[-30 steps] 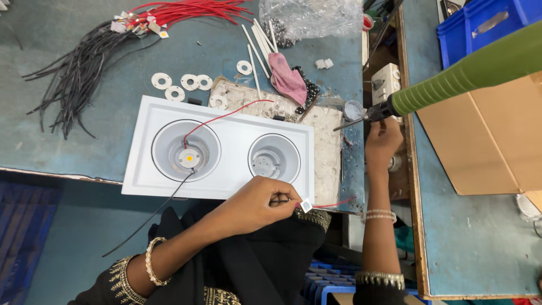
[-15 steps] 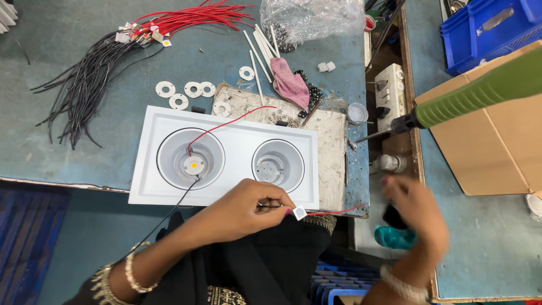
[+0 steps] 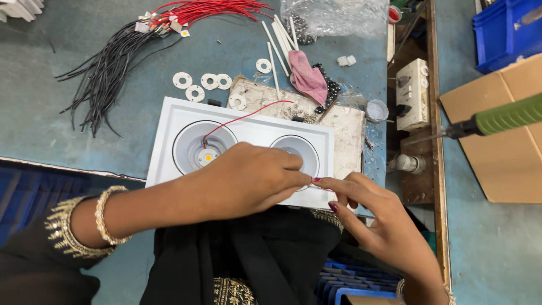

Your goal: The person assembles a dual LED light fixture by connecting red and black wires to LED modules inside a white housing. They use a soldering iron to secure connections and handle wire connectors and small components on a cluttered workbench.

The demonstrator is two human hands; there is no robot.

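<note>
Since half a second ago the right hand (image 3: 375, 223) has come in from the right and now meets the left hand (image 3: 254, 181) at the near edge of the white twin downlight housing (image 3: 251, 131). Both hands pinch toward each other there, fingertips almost touching; whatever small piece sits between them is hidden, though a thin red wire (image 3: 243, 117) runs from the left round recess across the housing. An LED chip (image 3: 206, 156) lies in that left recess. The housing rests on the blue-green surface (image 3: 84, 135), its near side over the edge. Behind it lie white plastic rings (image 3: 202, 83), a bundle of black wires (image 3: 107, 70) and a bundle of red wires (image 3: 212, 9). A green-handled screwdriver (image 3: 497, 118) hangs at the right, well apart from both hands.
</note>
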